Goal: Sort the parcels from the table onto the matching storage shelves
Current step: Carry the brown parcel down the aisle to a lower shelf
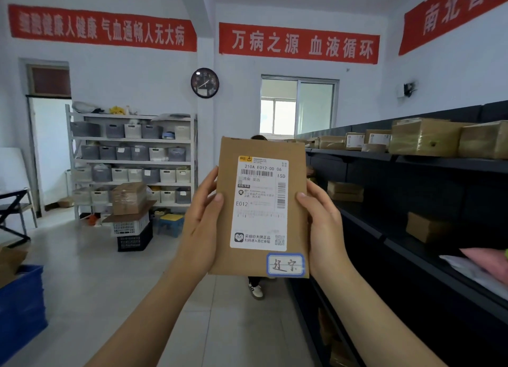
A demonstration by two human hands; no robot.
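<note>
1. A flat brown parcel (261, 146) was held upright in mid-air at the centre of the view. It hung above the tiled floor (110, 298) and just left of the dark shelves (412, 159), touching neither.
2. The left hand (202, 223) gripped the parcel's left edge. Its thumb lay on the front face and its other fingers were hidden behind the cardboard, so the hand was clamped on the parcel.
3. The right hand (321, 223) held the right edge the same way, thumb on the front beside the label, the remaining fingers out of sight behind.
4. A white shipping label (259, 204) covered most of the front and read "210A E012-00 06" and "E012". A small blue-bordered sticker (285, 265) with handwritten characters sat at the lower right corner.
5. The dark shelves ran along the right side. Brown boxes (424, 137) stood on the top tier, with more boxes on the tiers below. A pink soft packet (489, 265) lay at the right edge.
6. At the far wall a white rack (132, 141) held rows of grey and white bins. In front of it a taped carton (128, 197) rested on stacked crates (132, 232).
7. A round clock (205, 82) hung below the red banners (298, 43), with a window (298, 106) to its right.
8. A blue crate (22, 306) stood at the lower left. Someone stood behind the parcel, mostly hidden, with one shoe (255, 289) showing below it.
</note>
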